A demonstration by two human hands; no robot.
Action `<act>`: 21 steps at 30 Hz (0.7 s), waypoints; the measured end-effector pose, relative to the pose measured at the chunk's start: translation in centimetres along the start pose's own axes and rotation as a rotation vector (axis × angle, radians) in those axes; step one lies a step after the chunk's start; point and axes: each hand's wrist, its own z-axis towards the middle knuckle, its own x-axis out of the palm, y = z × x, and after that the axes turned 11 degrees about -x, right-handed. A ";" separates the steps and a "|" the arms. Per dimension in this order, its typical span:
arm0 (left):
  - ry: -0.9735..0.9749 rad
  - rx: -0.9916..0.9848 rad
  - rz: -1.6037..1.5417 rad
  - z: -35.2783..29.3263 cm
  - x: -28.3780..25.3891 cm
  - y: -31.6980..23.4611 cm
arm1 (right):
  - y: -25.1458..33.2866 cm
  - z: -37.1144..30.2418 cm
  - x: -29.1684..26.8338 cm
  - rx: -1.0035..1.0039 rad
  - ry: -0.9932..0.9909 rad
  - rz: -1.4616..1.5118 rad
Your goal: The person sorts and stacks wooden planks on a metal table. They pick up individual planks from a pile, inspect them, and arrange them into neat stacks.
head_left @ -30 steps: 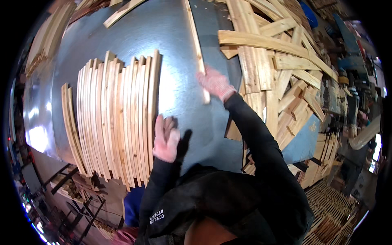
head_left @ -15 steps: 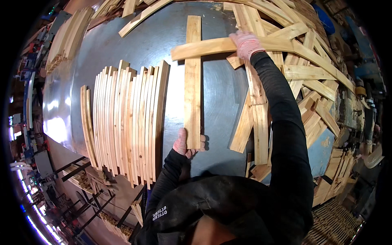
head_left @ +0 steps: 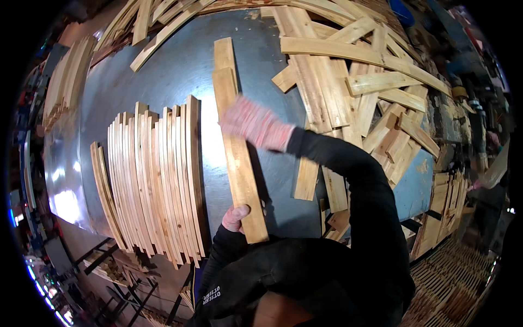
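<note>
Top board (head_left: 248, 185) lies lengthwise in front of me, over the metal table (head_left: 163, 82), between the row of narrow boards (head_left: 155, 180) on my left and the loose pile (head_left: 321, 98) on my right. Its near end reaches almost to my body. A second board (head_left: 223, 52) shows beyond its far end, partly covered by it; whether the two touch all along, I can't tell.

On handling: I'd judge it best to steady the near end with the thumb and let the other hand guide the middle, so the length doesn't twist. Bare wood edges could splinter, so light pressure, fingertips off the corners. Worth keeping the long edge clear of the row; a knock might topple it.

Left hand (head_left: 234, 218): grasping the near end by its left edge, thumb over the upper face, the other fingers hidden, probably beneath. Right hand (head_left: 255, 124): gloved, blurred, reaching across the board from the right, around its middle. Fingers look partly bent; can't tell if they grip or only rest.
</note>
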 end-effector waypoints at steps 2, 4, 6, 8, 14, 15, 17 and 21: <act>-0.103 0.034 0.043 -0.4 -0.3 1.1 | -6.1 -0.7 -2.2 0.195 -0.038 -0.120; -0.131 -0.008 -0.042 0.1 -0.7 1.3 | -13.2 -3.8 -4.2 0.465 -0.058 -0.124; -0.130 0.033 -0.077 0.3 0.7 0.5 | -19.2 -9.8 -6.6 0.744 0.285 -0.145; -0.182 0.053 -0.082 -0.1 0.5 0.4 | -23.1 -14.8 -6.3 0.948 0.548 -0.119; -0.302 0.017 -0.025 0.7 -1.3 1.7 | -18.1 -12.5 -4.7 0.889 0.769 -0.017; -0.345 0.051 0.006 0.9 -0.3 0.9 | -16.6 -12.1 -5.2 0.907 0.737 0.082; -0.462 0.130 0.136 1.7 1.0 1.1 | -11.3 -10.5 -7.3 0.990 0.664 0.235; -0.605 0.302 0.362 4.6 3.5 2.9 | 3.6 -13.3 -3.1 1.207 0.178 1.159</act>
